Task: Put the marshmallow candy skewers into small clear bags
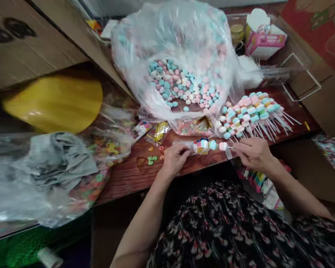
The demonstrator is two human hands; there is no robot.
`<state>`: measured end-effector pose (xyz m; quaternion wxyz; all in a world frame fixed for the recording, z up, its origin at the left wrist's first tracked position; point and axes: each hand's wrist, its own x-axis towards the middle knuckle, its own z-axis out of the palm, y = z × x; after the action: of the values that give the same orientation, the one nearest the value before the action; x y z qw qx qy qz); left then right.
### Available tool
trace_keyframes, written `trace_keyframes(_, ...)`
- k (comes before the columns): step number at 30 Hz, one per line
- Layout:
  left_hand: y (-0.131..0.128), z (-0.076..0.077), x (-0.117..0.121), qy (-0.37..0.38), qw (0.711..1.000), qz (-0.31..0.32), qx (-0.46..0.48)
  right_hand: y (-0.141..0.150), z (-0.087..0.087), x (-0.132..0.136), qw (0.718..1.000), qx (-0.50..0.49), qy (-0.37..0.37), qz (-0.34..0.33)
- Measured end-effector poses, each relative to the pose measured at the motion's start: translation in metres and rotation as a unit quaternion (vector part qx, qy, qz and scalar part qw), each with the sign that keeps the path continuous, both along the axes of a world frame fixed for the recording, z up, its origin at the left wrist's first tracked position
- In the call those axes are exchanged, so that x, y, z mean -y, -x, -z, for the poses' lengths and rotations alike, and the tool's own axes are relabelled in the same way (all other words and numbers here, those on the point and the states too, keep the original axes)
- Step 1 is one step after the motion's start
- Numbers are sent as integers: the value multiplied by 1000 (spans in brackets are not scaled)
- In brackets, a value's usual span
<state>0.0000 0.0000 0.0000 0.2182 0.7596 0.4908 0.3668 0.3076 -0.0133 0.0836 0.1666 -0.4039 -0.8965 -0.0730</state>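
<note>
A skewer of pink, white, blue and green candies (pixel 213 145) lies level above the table's front edge, partly inside a small clear printed bag (pixel 197 148). My left hand (pixel 173 160) pinches the bag's far left end between thumb and fingers. On the other side, my right hand (pixel 254 153) is closed on the skewer's white stick, just right of the pink candy. Just behind my right hand lies a pile of similar candy skewers (pixel 248 111), their sticks pointing to the lower right. A few green candy rings (pixel 152 160) rest left of my left hand.
A large clear bag (pixel 139 74) of pastel candies stands open at the back. Gold twist ties (pixel 159 131) and a bag of candy rings (pixel 191 127) lie before it. Cardboard boxes (pixel 44 48) flank the wooden table (pixel 125 182). A grey cloth (pixel 60 158) covers plastic bags at left.
</note>
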Motion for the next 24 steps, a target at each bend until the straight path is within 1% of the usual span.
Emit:
trace_keyframes(3, 2, 4, 1, -5, 1000, 8, -12, 2, -17, -2, 998, 26, -21, -56)
trace_keyframes(6, 4, 8, 2, -9, 1000, 14, -13, 3, -24, -4, 995, 42, -40, -78)
trace_keyframes(8, 5, 10, 3, -15, 1000, 19, -19, 2, -22, -6, 996, 40, -34, -75)
trace_keyframes(11, 7, 12, 4, -28, 998, 31, -38, 0, -16, -8, 996, 14, 19, -86)
trace_keyframes(12, 7, 13, 4, -33, 998, 34, -44, 0, -14, -8, 996, 9, 26, -86)
trace_keyframes(16, 8, 18, 5, -49, 996, 40, -63, 6, -11, -11, 997, 21, -15, -76)
trace_keyframes(19, 9, 21, 4, -57, 995, 48, -60, 14, -7, -11, 996, 22, -10, -83)
trace_keyframes(22, 11, 23, 4, -65, 996, 52, -43, 21, -1, -11, 997, 28, -18, -66)
trace_keyframes(24, 12, 22, 5, -63, 996, 54, -33, 23, 3, -12, 996, 9, -16, -82)
